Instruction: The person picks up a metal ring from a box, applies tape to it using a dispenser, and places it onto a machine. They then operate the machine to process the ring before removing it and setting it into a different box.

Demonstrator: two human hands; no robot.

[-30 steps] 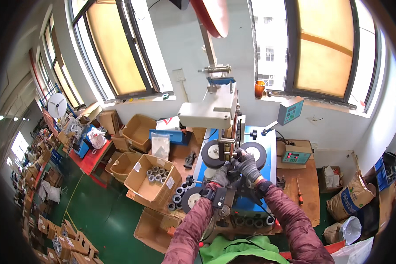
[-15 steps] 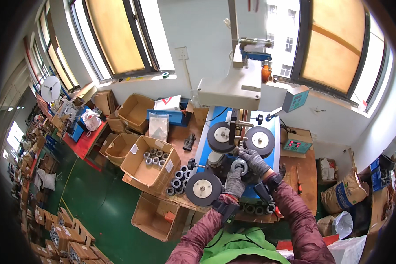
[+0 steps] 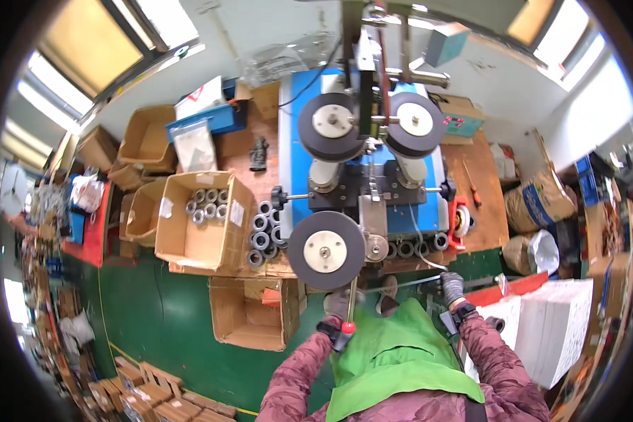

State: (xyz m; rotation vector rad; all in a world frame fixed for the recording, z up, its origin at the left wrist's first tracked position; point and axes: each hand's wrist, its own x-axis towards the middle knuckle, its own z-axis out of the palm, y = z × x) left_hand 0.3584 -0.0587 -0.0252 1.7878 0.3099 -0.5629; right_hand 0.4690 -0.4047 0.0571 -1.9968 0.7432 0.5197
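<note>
A blue machine [image 3: 429, 211] on a wooden bench carries three black discs: two at the back [image 3: 330, 126] [image 3: 415, 123] and one at the front left [image 3: 325, 250]. Below the front disc a thin lever with a red knob [image 3: 347, 327] points toward me. My left hand [image 3: 337, 304], in a grey glove, is closed around the lever's shaft just above the knob. My right hand [image 3: 452, 287], also gloved, sits at the bench's front edge, right of the machine. A thin pale rod [image 3: 415, 281] reaches toward it; whether it grips the rod is unclear.
Grey metal rings [image 3: 264, 235] lie on the bench left of the machine, with more in an open cardboard box [image 3: 190, 243]. Another open box [image 3: 250, 313] stands on the green floor. Sacks [image 3: 534, 204] and a white stack [image 3: 563, 330] are at the right.
Both hands have drawn back from the machine's discs to the bench's front edge. The left hand is now on the lever. My head has tilted down over the machine.
</note>
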